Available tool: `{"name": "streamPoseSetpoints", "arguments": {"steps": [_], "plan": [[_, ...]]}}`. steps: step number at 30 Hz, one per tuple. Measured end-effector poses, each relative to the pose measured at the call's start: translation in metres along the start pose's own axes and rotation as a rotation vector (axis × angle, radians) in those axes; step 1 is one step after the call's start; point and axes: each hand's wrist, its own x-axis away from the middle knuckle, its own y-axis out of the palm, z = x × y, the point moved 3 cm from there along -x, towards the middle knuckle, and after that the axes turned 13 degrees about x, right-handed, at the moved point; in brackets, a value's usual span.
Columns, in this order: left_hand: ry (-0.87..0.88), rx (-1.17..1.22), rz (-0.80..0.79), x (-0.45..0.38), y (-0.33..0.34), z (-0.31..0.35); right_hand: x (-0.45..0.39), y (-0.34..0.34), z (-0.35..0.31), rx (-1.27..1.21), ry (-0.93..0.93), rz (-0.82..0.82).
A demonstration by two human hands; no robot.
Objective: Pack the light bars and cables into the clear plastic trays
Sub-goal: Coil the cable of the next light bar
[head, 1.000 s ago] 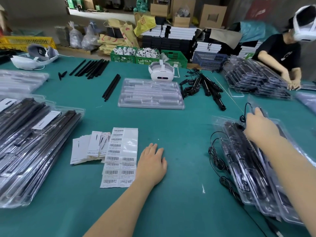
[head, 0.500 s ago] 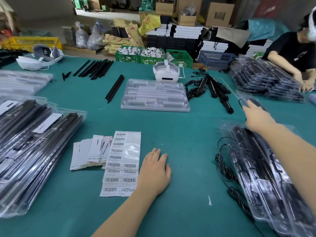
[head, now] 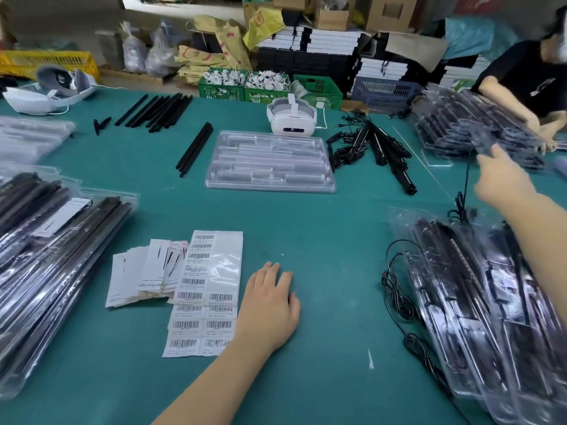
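Note:
An empty clear plastic tray (head: 270,161) lies at the table's middle. Loose black light bars with cables (head: 389,151) are heaped to its right. My right hand (head: 503,179) is raised over the far right of the table and grips the blurred dark end of a black cable (head: 465,182), which hangs down to a stack of filled trays (head: 491,302). More of that cable's loops (head: 395,289) trail off the stack's left side. My left hand (head: 270,305) rests flat on the green table, fingers straight, holding nothing.
Barcode label sheets (head: 202,289) and white cards (head: 144,277) lie left of my left hand. Filled trays (head: 46,256) are stacked at the left. Black bars (head: 153,110) and a pair (head: 194,148) lie farther back. A white headset (head: 291,118) stands behind the tray. Another person (head: 527,81) handles trays at the back right.
My right hand has risen off the filled trays and moved away toward the far right, drawing the black cable up with it. My left hand has stayed flat on the table.

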Motion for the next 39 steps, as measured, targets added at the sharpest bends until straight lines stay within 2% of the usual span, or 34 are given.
{"name": "streamPoseSetpoints", "arguments": {"steps": [8,12,15,17,21,26,29,31,34,37,39], "plan": [[-0.002,-0.013,-0.009,0.002,-0.001,0.001,0.013,-0.031,0.003,-0.066,-0.036,0.091],[-0.002,-0.012,-0.008,0.002,-0.001,0.002,0.020,-0.038,-0.019,0.002,-0.150,-0.015],[-0.006,-0.020,-0.013,0.001,-0.001,0.001,0.043,-0.033,-0.048,0.030,-0.161,-0.104],[-0.003,-0.022,-0.010,0.001,0.000,0.001,0.061,-0.019,-0.073,0.066,-0.155,-0.158],[0.001,-0.005,0.002,0.001,-0.002,0.002,0.099,0.003,-0.119,0.090,-0.023,-0.302],[-0.008,-0.010,-0.020,0.001,-0.001,0.003,0.137,0.015,-0.145,-0.061,-0.137,-0.356],[0.012,-0.052,-0.065,0.001,-0.003,0.009,0.146,0.023,-0.133,-0.163,-0.177,-0.285],[0.021,0.113,-0.071,0.001,-0.003,0.031,0.147,0.025,-0.119,-0.197,-0.228,-0.211],[-0.105,0.576,-0.178,0.000,0.009,0.086,0.159,0.025,-0.101,-0.172,-0.385,-0.188],[-0.220,0.697,-0.249,-0.003,0.024,0.123,0.175,0.023,-0.088,-0.221,-0.463,-0.160],[-0.260,0.699,-0.267,-0.006,0.030,0.128,0.179,0.022,-0.070,-0.304,-0.369,-0.054]]}}
